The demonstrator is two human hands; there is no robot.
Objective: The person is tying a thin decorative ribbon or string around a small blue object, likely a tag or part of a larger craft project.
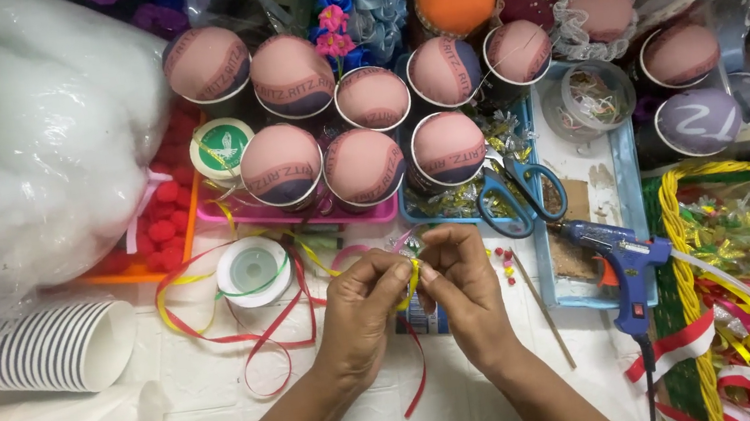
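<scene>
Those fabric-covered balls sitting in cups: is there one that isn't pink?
Yes, the purple ball at the far right, beside the yellow basket. Every other cupped ball is pink with a dark band.

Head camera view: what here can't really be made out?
- What the left hand and right hand pinch besides yellow ribbon: fingers cover it.
- The small item under the hands: hidden but for a blue corner.
- The bag of stuffing: cut off by the top and left edges.
- The basket contents: cut off at the right edge, a tangle.
- The beads by the right hand: too small to tell shape.
</scene>
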